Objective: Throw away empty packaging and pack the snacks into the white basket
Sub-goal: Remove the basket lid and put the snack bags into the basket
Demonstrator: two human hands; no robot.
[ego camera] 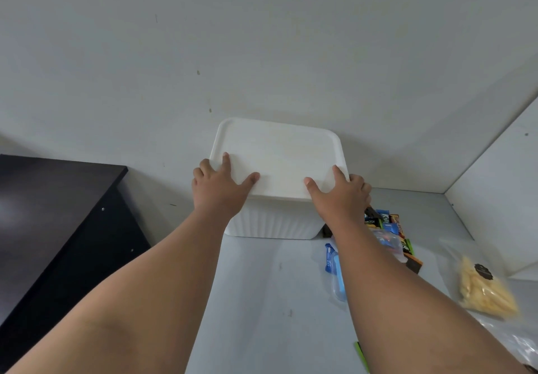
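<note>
Both hands (222,187) (339,193) grip the basket's lid (279,155); right forearm hides snacks (390,228).

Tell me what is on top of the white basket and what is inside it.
A white lid covers the white basket, with the left hand and right hand gripping its near corners. The lid hides the inside.

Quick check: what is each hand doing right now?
Left hand: open, fingers spread on the basket lid, gripping its left edge.
Right hand: open, spread likewise, gripping its right edge.
</note>
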